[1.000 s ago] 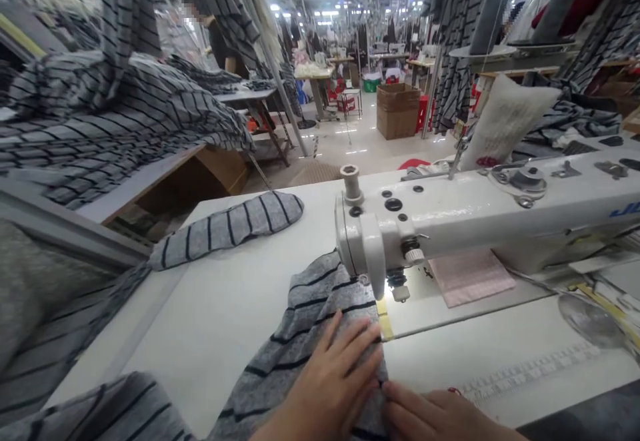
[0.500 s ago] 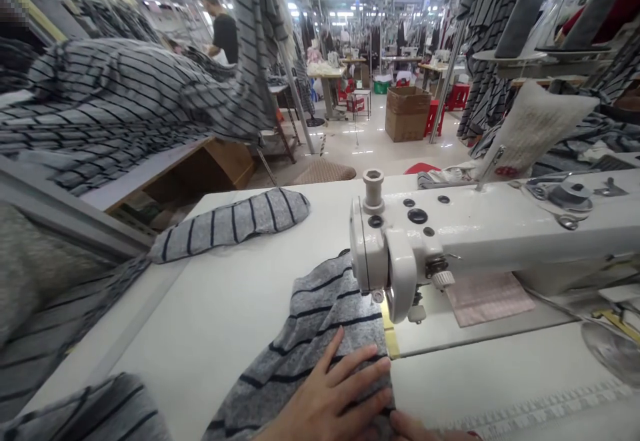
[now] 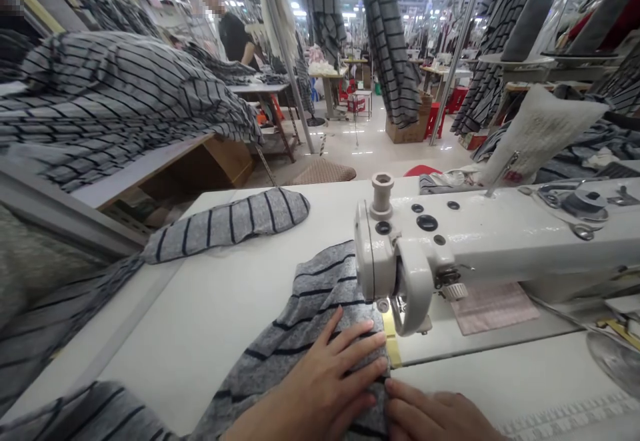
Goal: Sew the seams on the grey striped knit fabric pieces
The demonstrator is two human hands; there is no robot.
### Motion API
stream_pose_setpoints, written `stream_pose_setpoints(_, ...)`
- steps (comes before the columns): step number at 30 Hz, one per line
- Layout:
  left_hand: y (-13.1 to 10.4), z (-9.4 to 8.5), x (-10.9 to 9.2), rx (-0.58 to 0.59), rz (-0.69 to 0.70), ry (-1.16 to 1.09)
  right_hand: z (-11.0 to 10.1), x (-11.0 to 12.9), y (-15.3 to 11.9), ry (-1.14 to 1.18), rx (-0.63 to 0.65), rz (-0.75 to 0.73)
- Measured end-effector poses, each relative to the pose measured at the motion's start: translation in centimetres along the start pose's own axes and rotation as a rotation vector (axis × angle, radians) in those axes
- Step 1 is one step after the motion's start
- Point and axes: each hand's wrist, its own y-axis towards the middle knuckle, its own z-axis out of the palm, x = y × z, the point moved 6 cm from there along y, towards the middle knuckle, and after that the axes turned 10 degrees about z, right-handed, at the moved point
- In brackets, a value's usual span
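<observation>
A grey knit fabric piece with dark stripes (image 3: 280,341) lies on the white sewing table, its right edge running up to the needle area of the sewing machine (image 3: 390,254). Flat on this fabric rests my left hand (image 3: 333,374), fingers spread, just in front of the machine's head. My right hand (image 3: 433,414) is at the lower right edge of the cloth, fingers closed together on that edge; its thumb is hidden. Another striped piece (image 3: 230,224) lies farther back on the table, and more of the same cloth (image 3: 90,414) is at the lower left.
A pink cloth (image 3: 493,308) lies under the machine arm. A printed ruler scale (image 3: 565,411) runs along the right front. Striped fabric is heaped (image 3: 125,88) on the left table. Thread cones (image 3: 533,18) stand at upper right. A co-worker (image 3: 235,34) is in the background.
Both hands have moved slightly up toward the machine, and more of my right hand shows. Hanging striped fabric in the background has shifted right. The view has tilted a little.
</observation>
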Motion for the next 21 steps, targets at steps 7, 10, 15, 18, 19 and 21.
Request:
stream_pose_setpoints(7,0.2,0.2,1.9,-0.06,-0.041,-0.046,-0.2,-0.6,1.4,0.037,0.102,-0.216)
stream_pose_setpoints(10,0.2,0.5,2.9,-0.049,-0.069,-0.069,-0.8,-0.7,2.8,0.023,0.168,-0.268)
stream_pose_setpoints(15,0.4,1.2,4.5,-0.03,-0.038,-0.101,-0.5,-1.7,4.3,0.005,0.375,-0.224)
stream_pose_setpoints(18,0.5,1.3,5.7,-0.06,-0.017,-0.086,0.6,-2.7,4.0,-0.04,0.449,-0.251)
stream_pose_setpoints(19,0.5,1.3,6.1,-0.073,-0.01,-0.078,1.0,-3.1,3.9,-0.049,0.46,-0.251)
stream_pose_setpoints(21,0.8,1.1,6.8,-0.093,0.015,-0.056,1.7,-4.1,3.6,-0.062,0.46,-0.225)
